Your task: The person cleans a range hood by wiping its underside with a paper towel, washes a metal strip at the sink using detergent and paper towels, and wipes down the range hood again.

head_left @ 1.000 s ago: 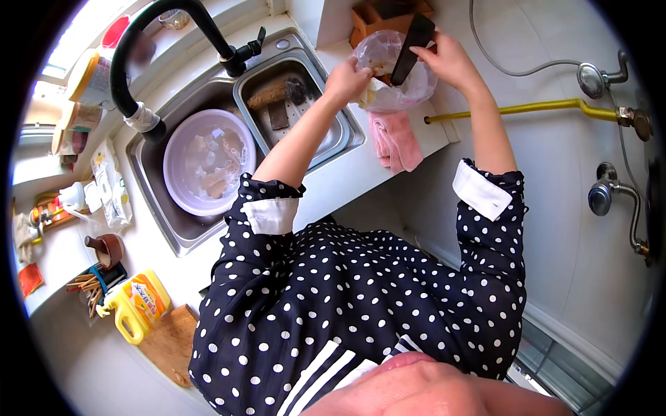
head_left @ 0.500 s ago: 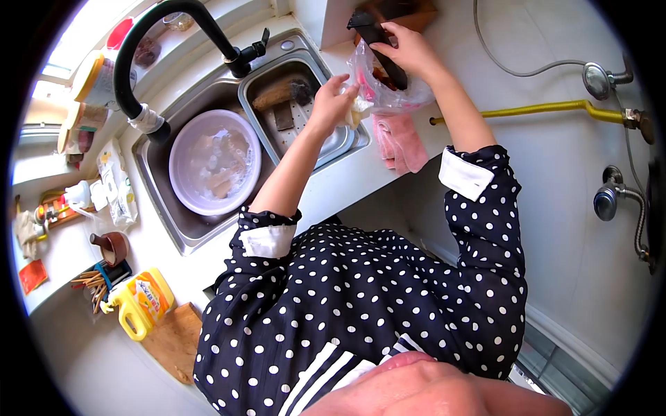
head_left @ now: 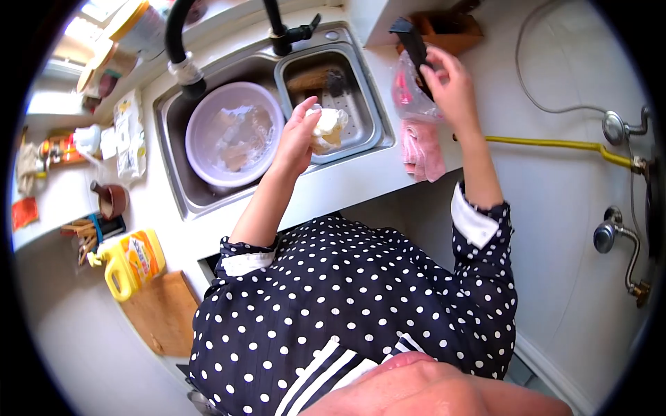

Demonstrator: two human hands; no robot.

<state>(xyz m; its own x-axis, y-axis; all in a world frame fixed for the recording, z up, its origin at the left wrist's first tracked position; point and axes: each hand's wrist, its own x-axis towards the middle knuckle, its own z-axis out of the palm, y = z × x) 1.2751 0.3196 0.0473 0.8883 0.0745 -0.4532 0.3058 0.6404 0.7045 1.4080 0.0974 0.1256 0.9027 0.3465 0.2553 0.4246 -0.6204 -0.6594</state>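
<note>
My left hand (head_left: pixel 300 135) is closed around a crumpled white and pale-yellow wad (head_left: pixel 330 129), held over the front of the right sink basin. Its exact material cannot be made out. At the counter's right side, my right hand (head_left: pixel 452 87) grips a long black object (head_left: pixel 415 50) between thumb and fingers. Behind and below that hand lies a clear plastic bag with pink marks (head_left: pixel 408 90), partly hidden. A pink cloth (head_left: pixel 421 152) hangs over the counter edge just in front of the bag.
A lilac basin (head_left: pixel 196 163) of cloudy water with submerged pieces stands in the left sink. The right basin (head_left: pixel 374 121) holds a brownish, dark-ended object (head_left: pixel 312 82). A black faucet (head_left: pixel 175 38) arches overhead. A yellow jug (head_left: pixel 139 260) and cutting board (head_left: pixel 163 312) are at left.
My left hand has moved away from the plastic bag, back to the left over the sink, carrying the wad. My right hand still holds the black object. The camera view has shifted.
</note>
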